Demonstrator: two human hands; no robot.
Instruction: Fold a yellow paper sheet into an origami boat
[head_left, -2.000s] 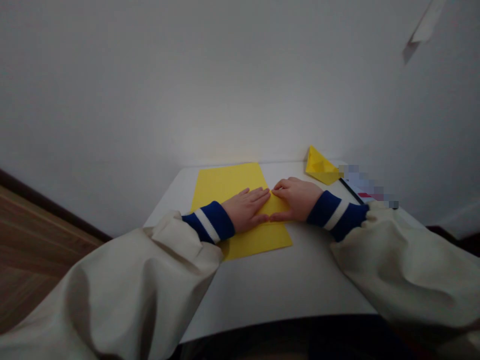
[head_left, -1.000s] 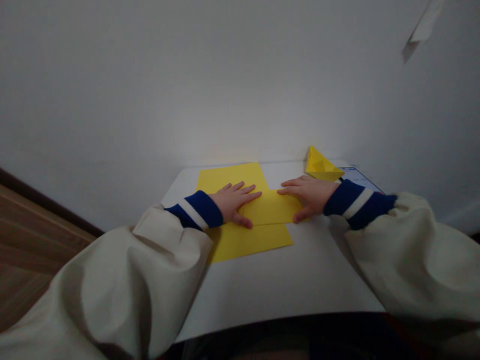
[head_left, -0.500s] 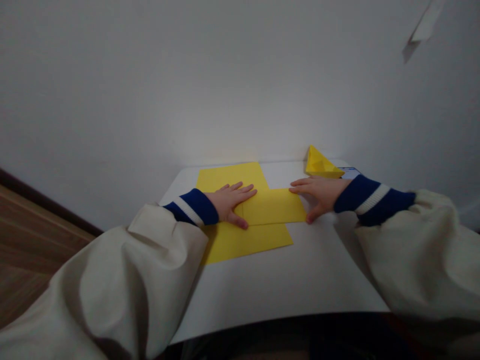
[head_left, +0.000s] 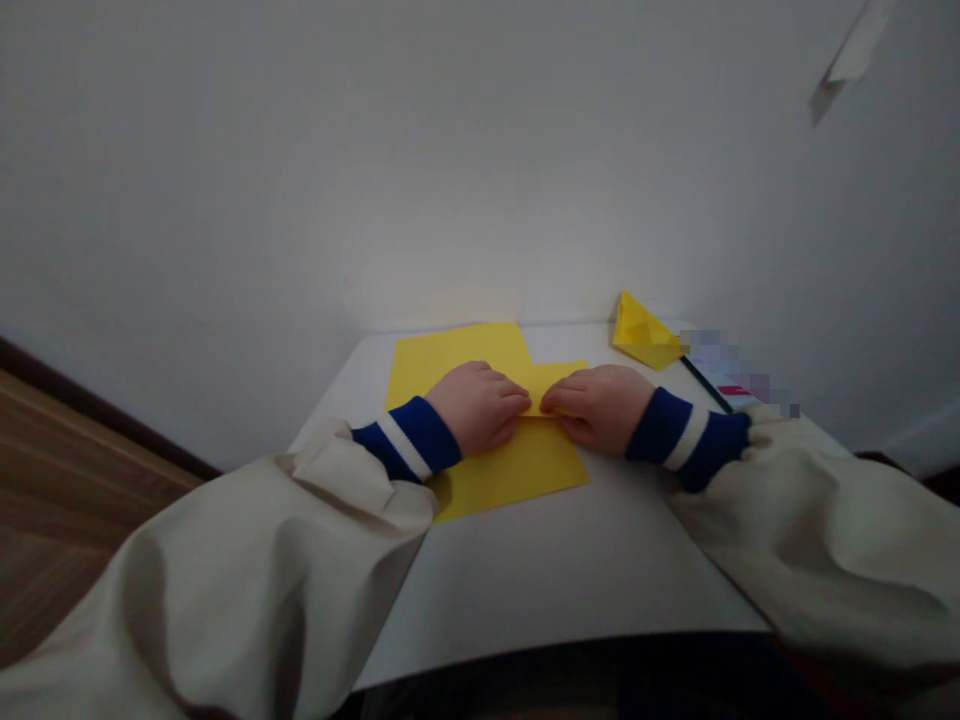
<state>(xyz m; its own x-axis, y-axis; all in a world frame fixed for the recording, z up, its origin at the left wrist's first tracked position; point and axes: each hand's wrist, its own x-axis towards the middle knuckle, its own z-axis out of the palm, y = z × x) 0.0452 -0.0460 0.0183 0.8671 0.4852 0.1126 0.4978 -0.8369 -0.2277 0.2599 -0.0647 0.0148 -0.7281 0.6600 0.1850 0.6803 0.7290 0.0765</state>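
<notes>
A folded strip of yellow paper (head_left: 556, 378) lies across a larger yellow sheet (head_left: 465, 345) on the white table. My left hand (head_left: 480, 405) has its fingers bent together over the strip's left part and hides most of it. At the right part, my right hand (head_left: 604, 405) pinches the near edge, fingers on top and thumb below. The two hands' fingertips are close to each other, a small gap of yellow between them. Behind my right hand stands a folded yellow paper boat (head_left: 646, 335).
The white table (head_left: 585, 570) meets a pale wall (head_left: 450, 180) at its back. A flat, dark-edged item (head_left: 712, 365), partly blurred out, lies at the right. Wood-grained furniture (head_left: 67, 520) is at the left.
Both hands have gone from spread fingers to a closed grip on the strip. My right hand has moved left, towards my left hand. More of the flat item at the right now shows.
</notes>
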